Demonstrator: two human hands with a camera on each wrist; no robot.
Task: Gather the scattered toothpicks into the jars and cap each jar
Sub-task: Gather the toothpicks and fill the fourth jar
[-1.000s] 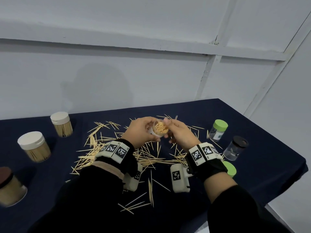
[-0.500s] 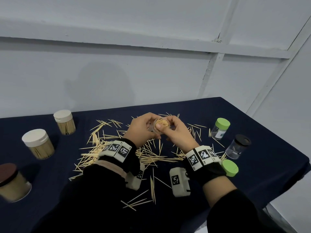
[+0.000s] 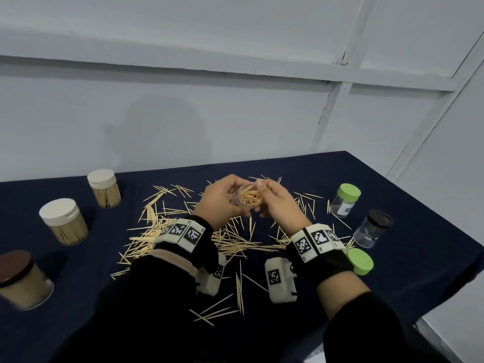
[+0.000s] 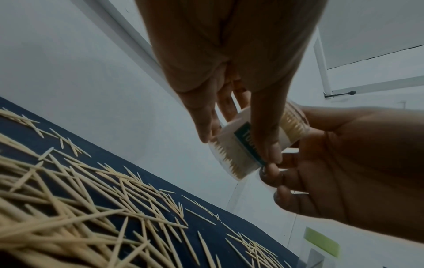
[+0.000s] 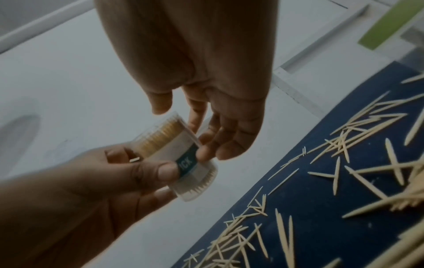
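Note:
A small clear jar (image 3: pixel 248 198), uncapped and packed with toothpicks, is held tilted above the table between both hands. My left hand (image 3: pixel 225 199) grips its side, thumb on the green label (image 5: pixel 187 164). My right hand (image 3: pixel 272 201) holds the other side; its fingertips (image 5: pixel 206 152) touch the jar wall and its thumb sits near the rim. The jar (image 4: pixel 250 145) shows toothpick tips through its wall. Loose toothpicks (image 3: pixel 167 231) lie strewn over the dark blue cloth below and around the hands.
A green-capped jar (image 3: pixel 345 200), a black-capped jar (image 3: pixel 373 227) and a loose green cap (image 3: pixel 360 261) stand at the right. Two white-capped jars (image 3: pixel 104 188) (image 3: pixel 64 221) and a brown-capped jar (image 3: pixel 21 279), all full, stand at the left. The table edge (image 3: pixel 445 268) is near right.
The right hand's fingers covered the jar's mouth half a second ago; now they lie at its side and the mouth shows. Both hands have stayed above the pile with the jar.

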